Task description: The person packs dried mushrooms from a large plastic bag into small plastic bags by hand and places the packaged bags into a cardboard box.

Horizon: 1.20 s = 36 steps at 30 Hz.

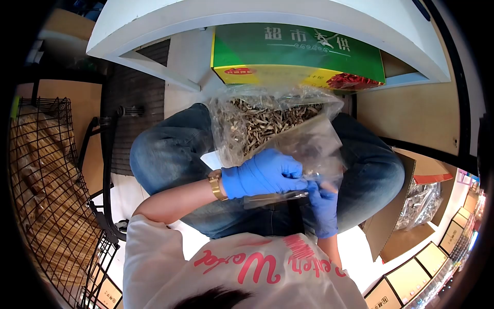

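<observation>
My left hand [265, 174], in a blue glove with a gold watch at the wrist, is closed on the edge of a clear plastic bag [309, 139]. My right hand [324, 206], gloved in blue too, pinches the same bag close beside the left fingers. The bag looks thin and flat, and its lower edge hangs below the left hand. Just beyond, a larger open clear bag of dried brown strips [267, 123] rests between my knees, partly covered by the held bag.
A green and yellow box [298, 51] stands under the white table [267, 11]. To the left is a black wire basket [49, 195] of long tan packaged goods. An open cardboard box [388, 226] at right contains clear plastic packets [419, 203].
</observation>
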Available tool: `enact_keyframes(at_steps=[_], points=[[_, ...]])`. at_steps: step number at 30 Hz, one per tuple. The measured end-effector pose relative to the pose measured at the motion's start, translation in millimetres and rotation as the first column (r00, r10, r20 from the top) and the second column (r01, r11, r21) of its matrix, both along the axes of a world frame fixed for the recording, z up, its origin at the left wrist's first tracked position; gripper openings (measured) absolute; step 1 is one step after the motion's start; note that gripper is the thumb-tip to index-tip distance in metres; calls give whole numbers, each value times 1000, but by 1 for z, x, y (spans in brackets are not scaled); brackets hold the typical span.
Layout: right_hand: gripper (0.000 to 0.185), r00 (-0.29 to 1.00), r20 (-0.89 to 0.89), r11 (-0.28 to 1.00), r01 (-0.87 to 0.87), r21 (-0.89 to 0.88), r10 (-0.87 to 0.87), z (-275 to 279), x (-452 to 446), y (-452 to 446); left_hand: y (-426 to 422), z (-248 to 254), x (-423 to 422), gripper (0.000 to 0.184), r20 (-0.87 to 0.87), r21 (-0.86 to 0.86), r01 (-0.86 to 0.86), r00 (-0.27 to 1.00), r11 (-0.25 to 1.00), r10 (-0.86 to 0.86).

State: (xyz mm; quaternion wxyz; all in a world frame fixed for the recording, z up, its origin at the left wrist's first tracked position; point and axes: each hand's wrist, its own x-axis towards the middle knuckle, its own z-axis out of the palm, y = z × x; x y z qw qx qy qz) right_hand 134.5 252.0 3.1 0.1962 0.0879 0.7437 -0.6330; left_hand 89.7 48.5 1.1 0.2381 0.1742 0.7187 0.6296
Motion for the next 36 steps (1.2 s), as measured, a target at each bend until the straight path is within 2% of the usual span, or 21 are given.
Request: enact_keyframes(at_steps=[1,3,5,8,9,10,11,12,14,15,16,21,24,25,26,27,28,29,30,31,36], points=[[10,1000,0,1000,1,1,-1,-3,-7,-1,1,1,0,26,-206,-271,-7,977,962,-51],[10,973,-185,957,-81,280,136,-12,-10,3,5,-8,5,31,-253,-357,-49,966,933,-47],[9,983,-140,958,-79,275,122,-22,-7,8,6,-4,5,28,-293,-670,-87,943,737,-155],[9,992,41,983,115,145,-122,-13,-11,0,6,-10,6,23,-343,-540,-171,939,824,-30],[12,962,-234,961,187,205,-138,-13,-14,-5,5,-8,5,23,-345,-538,-167,938,826,-35],[16,861,-492,928,279,247,-128,-7,-18,-14,3,-4,4,22,-253,-439,-175,965,881,65],[18,825,-533,929,326,175,-189,4,-17,-28,4,3,1,21,-148,-326,-180,979,928,139],[18,806,-592,958,177,227,-9,11,-15,-25,4,14,0,23,400,-151,-118,900,981,170],[19,662,-682,943,-127,309,313,21,-14,-19,1,8,-1,23,574,-118,-45,812,992,106],[16,314,-872,925,-189,330,376,15,-13,-22,3,9,2,18,641,-22,-113,761,993,101],[14,317,-840,894,-251,372,439,16,-12,-27,4,-21,12,15,379,21,-146,917,989,127],[13,429,-629,758,-278,590,648,4,-3,-23,8,-6,5,15,501,-114,-210,832,971,239],[30,695,-186,620,-447,645,695,3,-2,-14,7,-18,13,22,388,-159,-155,898,975,206],[30,701,-186,621,-438,650,689,1,-1,-12,9,-16,15,24,313,-209,-109,934,972,172],[33,736,-29,609,-536,585,676,-6,1,-10,12,-11,18,21,119,-323,-69,986,944,113],[36,741,131,602,-623,499,659,-16,5,-8,13,-18,22,21,117,-320,-67,987,945,110],[42,912,-82,913,-406,-46,401,-52,20,-9,12,-31,29,20,-55,-406,-59,998,912,40],[42,912,-77,912,-407,-50,403,-54,22,-15,11,-38,34,20,-214,-490,-68,976,869,-44],[38,967,210,859,-21,-512,148,-54,24,-22,12,-34,31,24,-417,-571,-95,889,816,-188],[35,830,556,539,452,-711,38,-55,25,-29,12,-35,32,24,-410,-578,-92,892,811,-190],[58,909,412,173,397,-901,62,-75,31,-47,15,-37,35,22,-602,-641,-177,720,747,-346]])
